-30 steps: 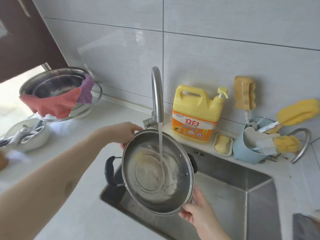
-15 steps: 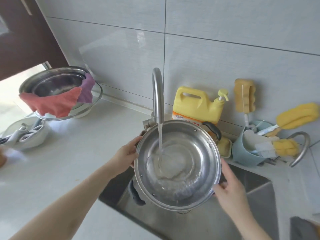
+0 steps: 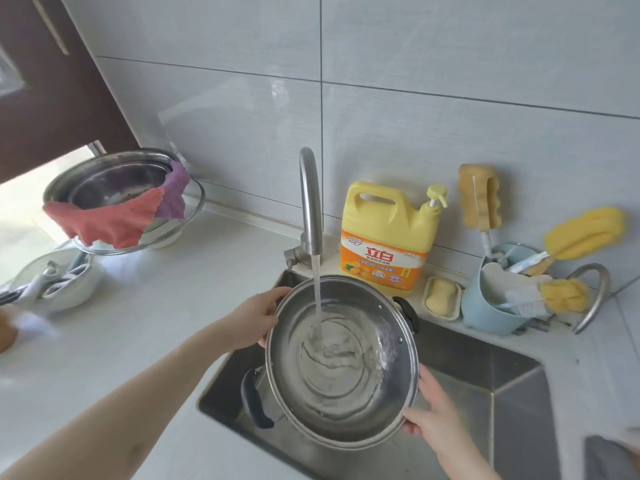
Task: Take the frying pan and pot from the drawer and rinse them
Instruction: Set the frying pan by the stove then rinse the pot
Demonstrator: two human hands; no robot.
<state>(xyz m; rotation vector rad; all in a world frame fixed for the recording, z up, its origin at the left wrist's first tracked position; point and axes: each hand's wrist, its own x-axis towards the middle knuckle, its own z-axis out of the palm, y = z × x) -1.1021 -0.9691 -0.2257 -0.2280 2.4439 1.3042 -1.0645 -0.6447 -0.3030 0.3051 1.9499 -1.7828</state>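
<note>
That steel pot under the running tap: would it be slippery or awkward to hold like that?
Probably slippery: the pot is shiny metal, and water from the tap swirls inside it. It likely gets heavier as it fills. The left hand and right hand grip opposite rims, which suggests it needs two hands. It looks stiff, not fragile.

Two bare forearms in view, no sleeves showing anywhere along them. Left forearm long and uncovered from the lower left corner up to the wrist. Left hand (image 3: pixel 254 317) bare: no glove, ring, watch or bracelet to be seen. Right hand (image 3: pixel 434 412) likewise bare, wrist unadorned, only a short stretch of forearm visible at the bottom edge. Nails short and plain so far as can be told. No other clothing within frame.
</note>
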